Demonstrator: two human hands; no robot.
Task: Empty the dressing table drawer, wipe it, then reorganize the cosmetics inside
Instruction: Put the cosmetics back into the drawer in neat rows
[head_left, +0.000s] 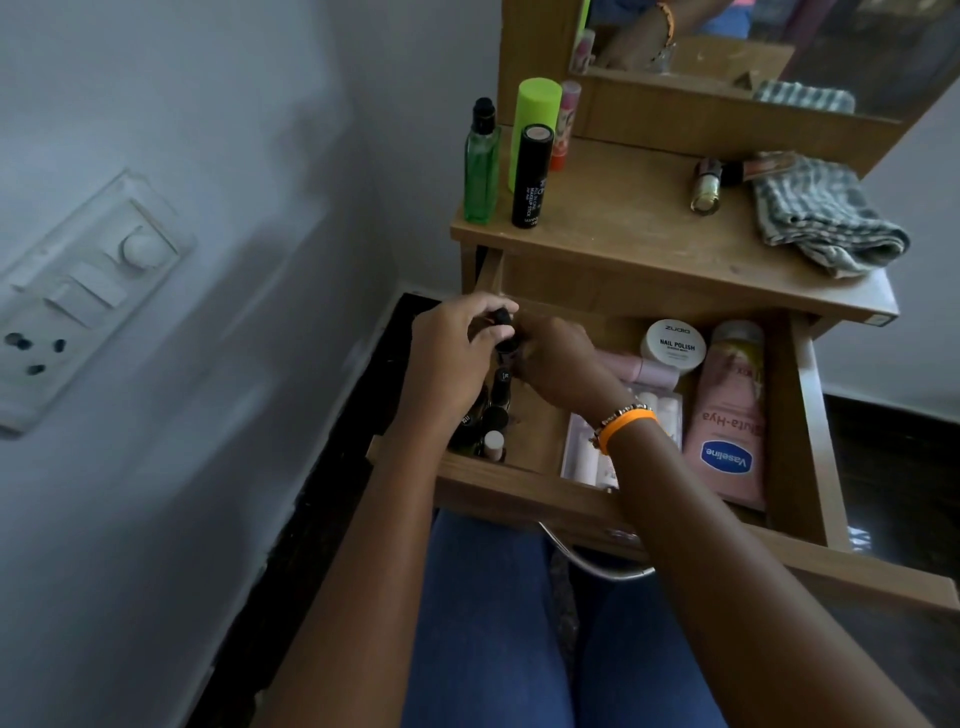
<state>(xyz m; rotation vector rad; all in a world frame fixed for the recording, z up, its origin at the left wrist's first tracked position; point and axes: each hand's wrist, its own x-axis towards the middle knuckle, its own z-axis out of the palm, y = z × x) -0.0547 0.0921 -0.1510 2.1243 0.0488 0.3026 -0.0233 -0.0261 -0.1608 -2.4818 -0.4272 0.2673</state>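
Your left hand curls round a small black-capped bottle above the back-left corner of the open drawer, and your right hand meets it there; its fingers are hidden behind the knuckles, so I cannot tell whether they pinch the bottle or only steady it. Judging by the items already lying in neat lines, you look to be restocking: set this bottle upright beside the row of dark little bottles along the left wall, lower it straight down so its neighbours do not topple, and let go only when it stands. Moving right, a flat pack of pale tubes lies on the drawer floor partly under your wrist, a white nail polish remover tub sits at the back, and a pink Vaseline tube lies along the right wall. On the tabletop above, a green bottle, a black makeup stick, a gold nail polish and a checked cloth wait.
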